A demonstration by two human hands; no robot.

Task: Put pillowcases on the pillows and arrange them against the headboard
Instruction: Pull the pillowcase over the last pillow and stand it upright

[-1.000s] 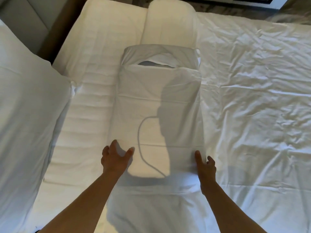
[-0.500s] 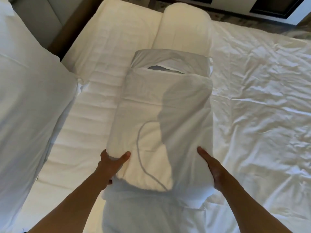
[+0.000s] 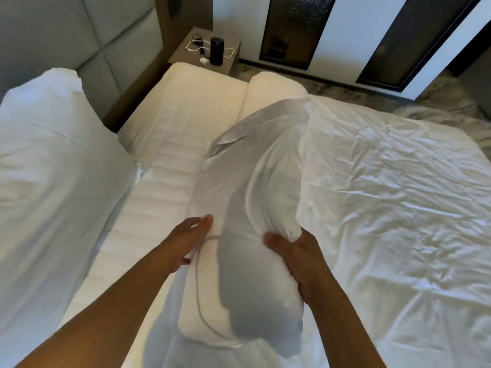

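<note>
A pillow in a white pillowcase (image 3: 247, 208) is raised off the bed in front of me, squeezed narrow and tilted away, its open flap end pointing toward the far side. My left hand (image 3: 186, 237) presses its left side with fingers curled around it. My right hand (image 3: 295, 258) grips the right side, thumb on top. A bare cream pillow (image 3: 276, 87) lies beyond it. Another cased white pillow (image 3: 53, 166) rests at the left near the grey padded headboard (image 3: 87, 43).
A crumpled white sheet (image 3: 385, 195) covers the right of the bed; the quilted mattress (image 3: 170, 155) shows at the left. A wooden nightstand (image 3: 186, 51) with a black cylinder (image 3: 217, 50) and white cables stands beyond the bed corner.
Both hands have closed on the pillow's sides and lifted it off the mattress, squeezing it narrower. My view has tilted up, bringing the nightstand and headboard into sight.
</note>
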